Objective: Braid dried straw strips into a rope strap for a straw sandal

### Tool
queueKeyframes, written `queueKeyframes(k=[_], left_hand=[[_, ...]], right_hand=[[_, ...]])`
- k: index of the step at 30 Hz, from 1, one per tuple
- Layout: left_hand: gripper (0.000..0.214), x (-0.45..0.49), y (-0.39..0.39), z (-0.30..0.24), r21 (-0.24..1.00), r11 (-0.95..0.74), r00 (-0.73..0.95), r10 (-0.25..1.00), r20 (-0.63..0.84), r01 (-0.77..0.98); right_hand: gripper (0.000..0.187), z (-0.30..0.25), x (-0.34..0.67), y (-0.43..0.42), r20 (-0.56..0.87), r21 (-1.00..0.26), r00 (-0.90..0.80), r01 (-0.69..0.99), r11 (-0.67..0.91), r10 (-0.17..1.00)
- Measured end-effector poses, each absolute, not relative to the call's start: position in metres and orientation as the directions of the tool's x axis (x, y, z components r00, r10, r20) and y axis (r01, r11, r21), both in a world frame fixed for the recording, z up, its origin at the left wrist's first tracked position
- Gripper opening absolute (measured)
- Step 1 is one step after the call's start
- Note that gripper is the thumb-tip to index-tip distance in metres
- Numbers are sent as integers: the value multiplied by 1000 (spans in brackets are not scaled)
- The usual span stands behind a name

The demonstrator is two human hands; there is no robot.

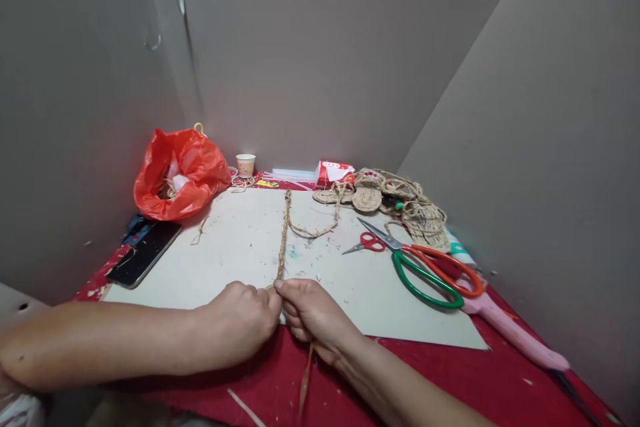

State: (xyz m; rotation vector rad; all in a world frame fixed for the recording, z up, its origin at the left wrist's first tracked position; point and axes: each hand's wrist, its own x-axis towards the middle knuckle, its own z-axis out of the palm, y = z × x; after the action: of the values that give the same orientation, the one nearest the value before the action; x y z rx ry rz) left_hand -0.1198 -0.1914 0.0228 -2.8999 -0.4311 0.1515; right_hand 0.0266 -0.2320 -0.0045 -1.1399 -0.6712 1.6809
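A narrow braid of tan straw-like fibre runs up the middle of a pale board, its near end between my hands. My left hand is closed on that end, knuckles up, fingertips mostly hidden. Right against it, my right hand pinches the same end between thumb and curled fingers. From under the right hand a loose fibre strand hangs toward me. A thin twisted cord loops on the board, right of the braid.
The board lies on a red table. Left are a phone and a red plastic bag. Large scissors, small scissors, a pink-handled tool and woven straw pieces lie right. Behind stands a paper cup.
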Motion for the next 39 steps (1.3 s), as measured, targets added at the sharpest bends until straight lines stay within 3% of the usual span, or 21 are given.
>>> queueKeyframes(k=[2, 4, 6, 8, 10, 11, 13, 14, 17, 26, 33, 36, 39], left_hand=[[25, -124, -205, 26, -206, -933, 945, 317, -75, 297], [18, -133, -215, 35, -85, -932, 926, 360, -115, 352], [17, -142, -218, 48, 134, -880, 889, 441, -122, 455], [23, -147, -210, 58, 381, -742, 806, 592, -14, 552], [27, -145, -194, 62, 609, -566, 631, 764, 133, 556], [32, -140, -185, 61, 731, -464, 569, 813, 126, 500], [39, -128, -171, 52, 906, -172, 565, 820, -86, 387], [39, -121, -166, 46, 936, -40, 604, 774, -191, 348], [32, -106, -163, 26, 946, 98, 683, 669, -294, 310], [37, -116, -159, 10, 961, -16, 733, 651, -200, 276], [31, -117, -155, 9, 902, 278, 765, 480, -429, 331], [26, -114, -155, 6, 910, 244, 739, 532, -414, 334], [28, -111, -157, 0, 937, 96, 700, 641, -316, 336]], right_hand=[[35, -6, 27, -232, -366, -831, -132, -399, -388, 921], [29, -6, 29, -231, -352, -832, -163, -396, -387, 922], [26, -5, 33, -229, -334, -831, -199, -398, -388, 921], [24, -3, 38, -227, -312, -832, -246, -396, -389, 918], [22, -1, 42, -225, -290, -837, -294, -383, -390, 911], [21, -1, 43, -224, -281, -843, -315, -370, -390, 907], [21, 0, 45, -221, -268, -859, -350, -335, -387, 897], [22, 1, 46, -220, -263, -869, -365, -312, -383, 893], [23, 1, 49, -218, -257, -902, -391, -231, -365, 883], [25, -1, 59, -219, -231, -969, -336, 165, -185, 913], [21, 0, 52, -225, -58, -859, -198, 509, 53, 978], [21, 2, 55, -229, -5, -791, -155, 605, 91, 988], [25, 6, 61, -230, 36, -710, -114, 697, 105, 993]])
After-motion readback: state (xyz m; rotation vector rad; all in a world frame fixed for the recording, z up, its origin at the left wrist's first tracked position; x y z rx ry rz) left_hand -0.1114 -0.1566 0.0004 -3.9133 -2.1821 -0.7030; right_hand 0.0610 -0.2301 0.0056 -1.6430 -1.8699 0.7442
